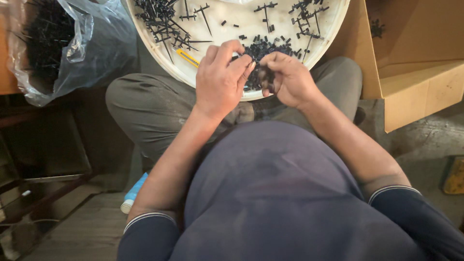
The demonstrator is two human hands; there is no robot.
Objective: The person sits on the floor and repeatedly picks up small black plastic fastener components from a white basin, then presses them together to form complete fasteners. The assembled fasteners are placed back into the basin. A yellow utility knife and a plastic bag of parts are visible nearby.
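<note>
Here black parts — under both hands.

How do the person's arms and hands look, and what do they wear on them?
Both hands, left hand and right hand, are bare: no gloves, rings or watch visible. The forearms are bare too. Dark navy sleeves are pushed up near the elbows, each cuff edged with thin pale stripes.
</note>
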